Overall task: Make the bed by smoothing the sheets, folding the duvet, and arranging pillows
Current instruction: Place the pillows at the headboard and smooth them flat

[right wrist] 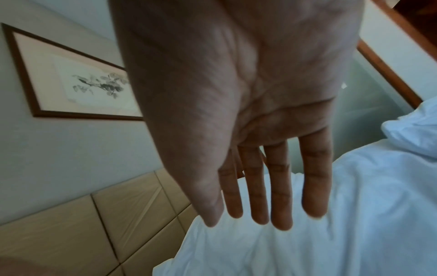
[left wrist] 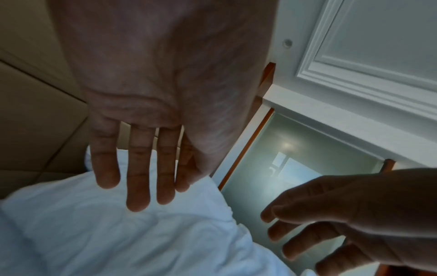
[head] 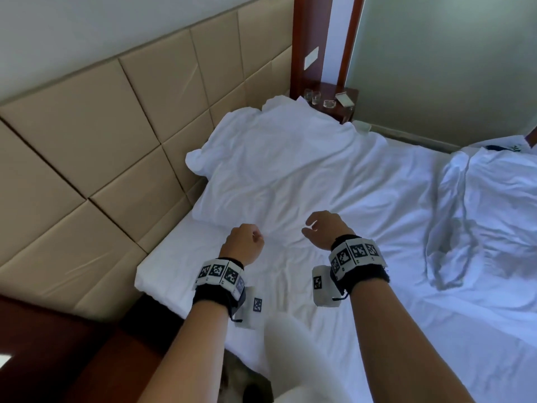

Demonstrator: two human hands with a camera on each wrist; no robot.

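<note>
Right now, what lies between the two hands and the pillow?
Only wrinkled white sheet, seen in the head view. Left hand and right hand hover short of the pillow, holding nothing.

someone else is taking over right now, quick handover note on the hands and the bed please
Left hand: above the sheet, holding nothing, fingers straight in its wrist view.
Right hand: also free above the sheet, fingers relaxed.
Pillow: lies rumpled at the headboard, just ahead of both hands.
Duvet: bunched in a heap on the right side of the bed, not folded.
Sheet: still wrinkled.
Done: nothing looks finished.
Left: smooth the sheet, fold the duvet, straighten and place the pillow.
</note>
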